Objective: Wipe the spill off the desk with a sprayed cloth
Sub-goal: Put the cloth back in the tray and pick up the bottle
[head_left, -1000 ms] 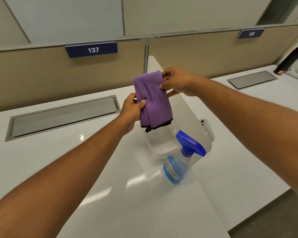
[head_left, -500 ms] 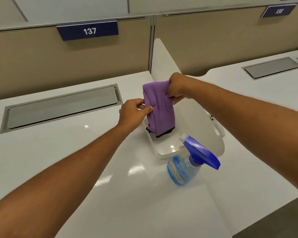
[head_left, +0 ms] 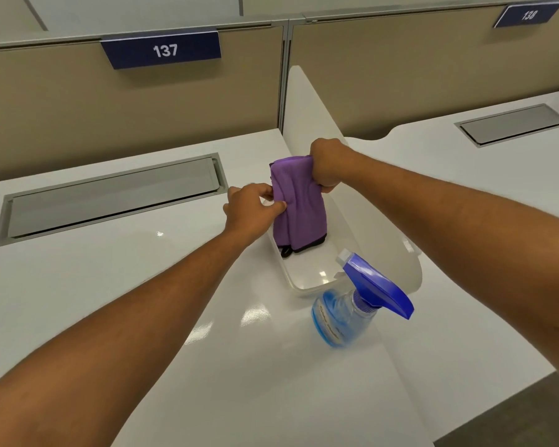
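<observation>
A folded purple cloth (head_left: 299,204) with a black hem hangs upright, its lower end inside a white plastic bin (head_left: 307,282) on the white desk (head_left: 110,285). My right hand (head_left: 328,166) grips the cloth's top right corner in a fist. My left hand (head_left: 252,211) pinches the cloth's left edge between thumb and fingers. A clear spray bottle (head_left: 342,314) with blue liquid and a blue trigger head stands on the desk just in front of the bin. No spill is visible on the desk.
A white divider panel (head_left: 307,104) runs between this desk and the one on the right. A grey cable flap (head_left: 110,198) is set into the desk at left, below the beige partition with a "137" sign (head_left: 163,50). Another flap (head_left: 513,124) sits at right.
Both hands have lowered the cloth from chest height down into the white bin. The right hand's grip changed from a fingertip pinch to a fist.
</observation>
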A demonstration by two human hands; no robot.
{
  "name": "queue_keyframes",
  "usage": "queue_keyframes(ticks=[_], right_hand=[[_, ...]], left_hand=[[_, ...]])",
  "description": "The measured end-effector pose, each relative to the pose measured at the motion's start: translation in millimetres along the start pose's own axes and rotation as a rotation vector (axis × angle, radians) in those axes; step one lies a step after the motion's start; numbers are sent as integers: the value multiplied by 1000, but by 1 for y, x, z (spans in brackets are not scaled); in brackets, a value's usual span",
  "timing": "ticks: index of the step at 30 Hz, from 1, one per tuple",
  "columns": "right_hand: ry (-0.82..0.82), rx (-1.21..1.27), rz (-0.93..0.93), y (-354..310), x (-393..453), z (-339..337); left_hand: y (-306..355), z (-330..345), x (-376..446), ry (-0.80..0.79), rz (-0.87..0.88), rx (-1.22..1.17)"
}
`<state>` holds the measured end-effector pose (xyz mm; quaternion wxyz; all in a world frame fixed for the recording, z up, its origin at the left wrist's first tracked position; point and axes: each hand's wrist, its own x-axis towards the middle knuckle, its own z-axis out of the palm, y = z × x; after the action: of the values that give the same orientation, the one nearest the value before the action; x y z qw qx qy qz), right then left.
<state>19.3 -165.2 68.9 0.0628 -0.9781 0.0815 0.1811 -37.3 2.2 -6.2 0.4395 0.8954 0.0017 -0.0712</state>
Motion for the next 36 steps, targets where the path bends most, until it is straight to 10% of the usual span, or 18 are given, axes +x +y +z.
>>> queue_keyframes(ticks=[9, 18, 26, 36], right_hand=[[11, -24, -133, -2, -22, -11], [55, 1052, -100, 110, -208, -6], [-235, 962, -215, 128, -276, 104], [-44, 985, -247, 101, -255, 124]], left_hand=[[-12, 1, 11, -32, -26, 7], [-27, -3, -7, -14, -192, -395], [-39, 13, -43, -58, -380, -668], [-38, 13, -56, -55, -404, -735]])
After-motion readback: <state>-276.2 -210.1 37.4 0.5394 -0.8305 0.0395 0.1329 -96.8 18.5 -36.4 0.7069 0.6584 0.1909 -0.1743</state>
